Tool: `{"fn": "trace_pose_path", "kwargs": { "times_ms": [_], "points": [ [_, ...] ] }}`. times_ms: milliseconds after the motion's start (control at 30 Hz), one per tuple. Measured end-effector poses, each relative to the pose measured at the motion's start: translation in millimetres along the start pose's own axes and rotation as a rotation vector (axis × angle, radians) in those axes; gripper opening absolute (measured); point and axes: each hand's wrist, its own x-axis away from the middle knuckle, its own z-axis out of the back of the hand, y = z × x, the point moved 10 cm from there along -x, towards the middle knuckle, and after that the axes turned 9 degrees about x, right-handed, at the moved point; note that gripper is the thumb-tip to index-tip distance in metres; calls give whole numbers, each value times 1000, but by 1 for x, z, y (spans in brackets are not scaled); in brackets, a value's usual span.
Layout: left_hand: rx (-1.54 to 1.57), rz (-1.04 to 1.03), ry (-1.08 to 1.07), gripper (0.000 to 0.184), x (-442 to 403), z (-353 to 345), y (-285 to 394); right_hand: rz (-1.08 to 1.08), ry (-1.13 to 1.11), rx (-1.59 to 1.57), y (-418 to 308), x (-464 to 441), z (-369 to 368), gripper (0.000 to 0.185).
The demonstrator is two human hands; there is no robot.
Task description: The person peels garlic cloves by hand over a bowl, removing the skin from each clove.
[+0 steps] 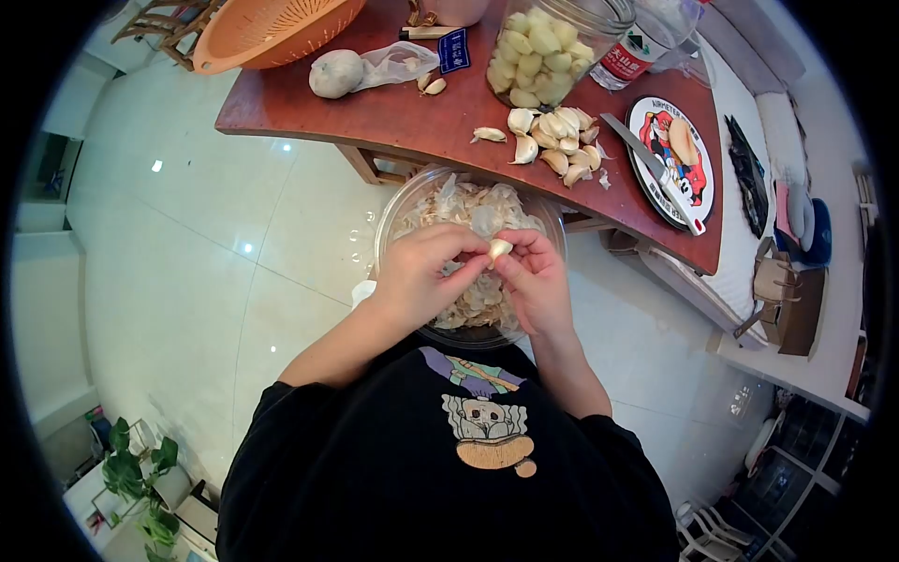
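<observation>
A pale garlic clove is pinched between the fingertips of both hands. My left hand grips it from the left, thumb and forefinger closed at its lower edge. My right hand has its thumb and fingers closed around the other side. Beneath them is a clear bowl filled with papery garlic skins. On the table edge beyond lies a heap of unpeeled garlic cloves. Behind the heap, a glass jar holds many peeled cloves.
On the red-brown table are an orange colander, a whitish bulb beside a plastic bag, and a blue packet. A knife rests across a cartoon plate at right. A bottle stands behind.
</observation>
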Motion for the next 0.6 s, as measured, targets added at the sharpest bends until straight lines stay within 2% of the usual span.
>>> {"fn": "trace_pose_path", "kwargs": {
  "times_ms": [233,433,600],
  "points": [
    [-23,125,-65,11,-1,-1,-11,20,-17,147,-3,1,0,27],
    [126,141,-18,9,0,0,-17,-73,-13,-69,4,-1,-4,26],
    [90,158,-18,9,2,1,-19,-42,-8,-17,3,-2,-3,27]
  ]
}}
